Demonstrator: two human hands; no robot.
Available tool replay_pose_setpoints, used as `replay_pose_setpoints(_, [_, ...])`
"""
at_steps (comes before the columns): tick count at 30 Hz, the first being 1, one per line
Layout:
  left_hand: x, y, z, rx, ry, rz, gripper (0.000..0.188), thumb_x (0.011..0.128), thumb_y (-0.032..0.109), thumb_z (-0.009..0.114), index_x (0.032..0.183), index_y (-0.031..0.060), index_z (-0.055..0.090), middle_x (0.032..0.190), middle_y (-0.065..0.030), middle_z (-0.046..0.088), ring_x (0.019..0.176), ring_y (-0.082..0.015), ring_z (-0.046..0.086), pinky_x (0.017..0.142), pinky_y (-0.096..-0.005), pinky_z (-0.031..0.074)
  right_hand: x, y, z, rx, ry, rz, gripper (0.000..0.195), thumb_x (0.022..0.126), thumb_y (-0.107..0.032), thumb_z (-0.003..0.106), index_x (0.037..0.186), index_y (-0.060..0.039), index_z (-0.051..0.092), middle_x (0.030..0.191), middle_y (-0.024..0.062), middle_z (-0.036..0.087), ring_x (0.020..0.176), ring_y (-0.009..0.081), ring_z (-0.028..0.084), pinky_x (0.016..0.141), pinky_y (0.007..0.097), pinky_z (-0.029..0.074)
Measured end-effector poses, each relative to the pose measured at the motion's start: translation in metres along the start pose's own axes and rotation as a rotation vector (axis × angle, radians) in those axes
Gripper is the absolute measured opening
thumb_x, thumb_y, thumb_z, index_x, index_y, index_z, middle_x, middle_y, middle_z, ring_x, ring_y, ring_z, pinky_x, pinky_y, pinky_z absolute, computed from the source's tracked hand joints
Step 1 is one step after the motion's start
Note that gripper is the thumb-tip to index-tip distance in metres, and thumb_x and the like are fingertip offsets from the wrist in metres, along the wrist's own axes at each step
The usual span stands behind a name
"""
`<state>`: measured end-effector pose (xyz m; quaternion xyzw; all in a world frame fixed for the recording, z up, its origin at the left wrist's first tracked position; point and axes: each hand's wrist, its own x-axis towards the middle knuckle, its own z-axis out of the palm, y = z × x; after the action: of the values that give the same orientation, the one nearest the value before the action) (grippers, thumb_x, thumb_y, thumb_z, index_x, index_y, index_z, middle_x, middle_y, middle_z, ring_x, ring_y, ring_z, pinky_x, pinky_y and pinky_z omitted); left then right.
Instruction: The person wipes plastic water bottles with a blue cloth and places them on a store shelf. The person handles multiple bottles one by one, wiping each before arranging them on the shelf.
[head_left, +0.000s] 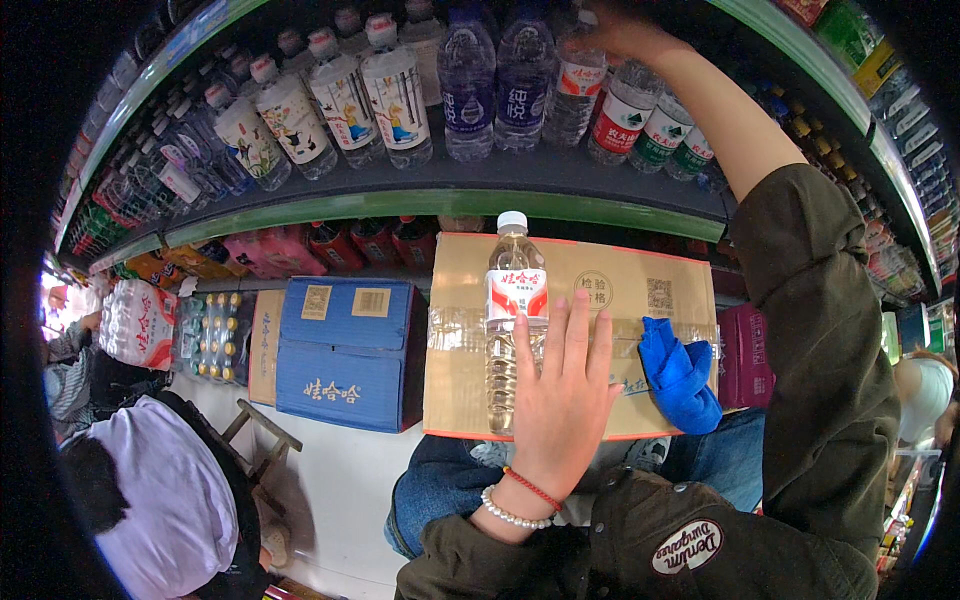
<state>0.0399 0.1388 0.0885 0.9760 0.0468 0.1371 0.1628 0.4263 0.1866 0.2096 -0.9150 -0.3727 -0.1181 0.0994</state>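
Note:
My left hand (566, 367), palm down with its fingers spread, is over a brown cardboard carton (465, 274). Its index finger overlaps the side of a clear plastic water bottle (517, 295) with a white cap and a red-and-white label, which lies along the carton. A crumpled blue cloth (679, 379) rests at the carton's right side. Up at the shelf, my right hand (626, 37) is blurred. It is at the neck of another red-and-white labelled water bottle (580, 82) standing in the row; whether the fingers grip it is unclear.
Upright bottles (397, 94) line the dark shelf (375, 176), which has a green front edge (450, 202). A blue carton (341, 352) sits left of the brown one. Packs of bottles (142, 322) are farther left. A person (161, 502) is near a small stool (259, 431).

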Motion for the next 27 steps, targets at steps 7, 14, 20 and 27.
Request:
replay_pose_setpoints(7, [0.001,0.0,-0.001,-0.013,-0.011,0.0,0.07,0.078,0.037,0.07,0.135,0.0064,0.047,0.146,-0.0159,0.035,0.135,-0.0311,0.033,0.113,-0.0565,0.019,0.001,-0.009,-0.005,-0.064,-0.011,0.0,0.098,0.071,-0.043,0.077,0.148,-0.0096,0.028,0.148,0.0197,0.036,0.135,0.037,0.035,0.109,0.0439,0.033])
replay_pose_setpoints(14, [0.001,0.0,-0.005,-0.007,-0.04,0.007,0.068,0.081,0.038,0.067,0.137,0.0059,0.045,0.147,-0.0156,0.033,0.136,-0.0297,0.033,0.114,-0.0556,0.02,0.0,-0.017,-0.006,-0.177,-0.009,0.134,0.103,0.071,-0.048,0.075,0.151,-0.0122,0.021,0.155,0.0171,0.021,0.142,0.0359,0.021,0.115,0.0431,0.024])
replay_pose_setpoints(20, [0.001,-0.001,-0.008,-0.179,0.036,0.001,0.064,0.078,0.03,0.071,0.133,0.0063,0.048,0.142,-0.0178,0.037,0.133,-0.0331,0.035,0.111,-0.0568,0.021,0.019,-0.014,-0.001,-0.195,-0.109,0.22,0.099,0.074,-0.051,0.071,0.15,-0.0087,0.023,0.155,0.0178,0.022,0.142,0.0348,0.022,0.116,0.0421,0.023])
replay_pose_setpoints(27, [0.002,-0.025,-0.014,-0.09,0.234,-0.25,0.075,0.079,0.032,0.072,0.139,0.0023,0.039,0.138,-0.0247,0.04,0.126,-0.0395,0.041,0.105,-0.0569,0.029,0.02,0.002,0.018,-0.267,0.027,0.109,0.075,0.089,-0.048,0.048,0.147,-0.0044,0.028,0.152,0.0211,0.027,0.14,0.0369,0.028,0.114,0.0424,0.026])
